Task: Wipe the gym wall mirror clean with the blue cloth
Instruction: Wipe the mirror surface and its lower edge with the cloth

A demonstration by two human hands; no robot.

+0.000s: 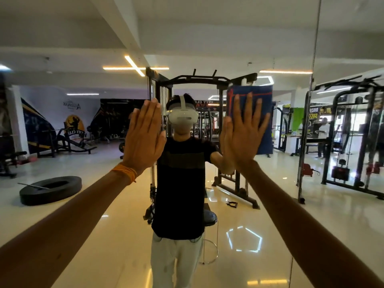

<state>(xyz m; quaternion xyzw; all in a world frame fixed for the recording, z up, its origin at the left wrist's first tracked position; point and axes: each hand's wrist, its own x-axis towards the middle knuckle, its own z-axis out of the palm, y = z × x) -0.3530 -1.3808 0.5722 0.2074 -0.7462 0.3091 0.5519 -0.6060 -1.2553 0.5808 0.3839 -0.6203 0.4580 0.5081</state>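
Note:
The gym wall mirror (83, 125) fills the whole view and reflects the gym and me. My right hand (243, 132) lies flat, fingers spread, pressing the blue cloth (264, 138) against the glass at head height. The cloth is dark blue with thin red lines and spreads out above and to the right of the hand. My left hand (145, 136) is raised flat against the mirror to the left of my reflection, fingers together and pointing up, with nothing in it. An orange thread band circles the left wrist.
A vertical seam (311, 100) divides the mirror panels at the right. Reflected in the glass are a black cable machine (197, 84), a large tyre (49, 190) on the floor at the left, a stool (211, 221) and more machines at the right.

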